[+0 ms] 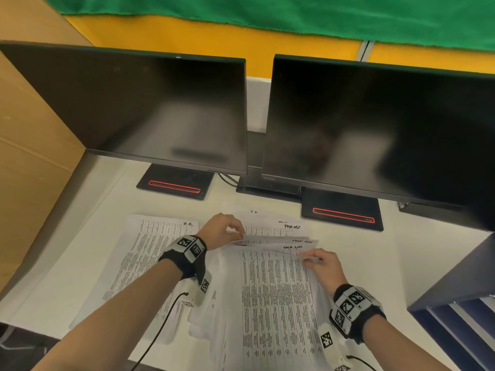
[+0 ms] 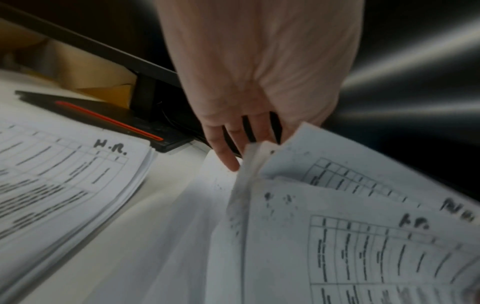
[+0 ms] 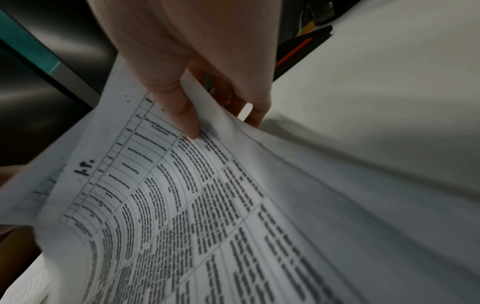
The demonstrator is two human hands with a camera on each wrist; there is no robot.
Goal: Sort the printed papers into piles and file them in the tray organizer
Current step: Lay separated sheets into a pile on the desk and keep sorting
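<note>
A fanned stack of printed table sheets [image 1: 276, 290] lies in the middle of the white desk, several marked "Task List" by hand. My left hand [image 1: 227, 231] pinches the top left corners of those sheets [image 2: 259, 156]. My right hand [image 1: 318, 261] pinches the top right corner of the uppermost sheet [image 3: 202, 185] between thumb and fingers, lifting it off the pile. A separate pile marked "H.R." [image 1: 150, 253] rests flat to the left, also seen as the H.R. pile [image 2: 64, 176] in the left wrist view. The dark blue tray organizer [image 1: 455, 303] stands at the right edge.
Two dark monitors [image 1: 150, 108] [image 1: 380, 129] stand across the back of the desk [image 1: 417, 253] on black bases with red slots [image 1: 174, 186] [image 1: 342, 212]. A cardboard panel [image 1: 29, 162] walls off the left side. A black cable [image 1: 163, 319] trails from my left wrist.
</note>
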